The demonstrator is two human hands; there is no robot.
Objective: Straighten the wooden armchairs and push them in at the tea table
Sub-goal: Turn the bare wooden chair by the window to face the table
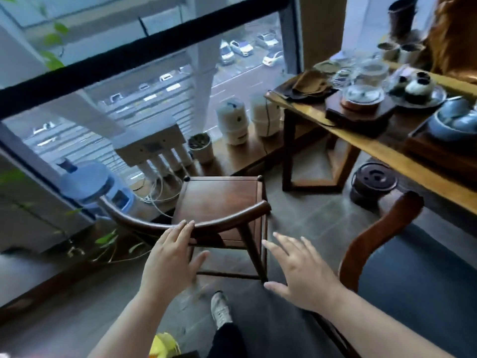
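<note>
**Reaching for a stray chair**

Stands along the right: table [361, 148], crowded with teaware, so seating belongs at its near edge. Parked well apart by the window [154, 81]: chair 1 [219, 200], seat turned toward the glass, not the table, hence in need of straightening. At lower right, chair 2 [374, 241], just beside the table. Laid flat, fingertips on chair 1's curved back rail: left hand [170, 257], open, gripping nothing yet. Hovering spread and empty beside the rear leg: right hand [302, 275], likely readied for a 2-handed swing.

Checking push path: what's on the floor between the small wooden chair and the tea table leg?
Head view: bare grey floor tile between the small wooden chair and the tea table leg; nothing lies there.
</note>
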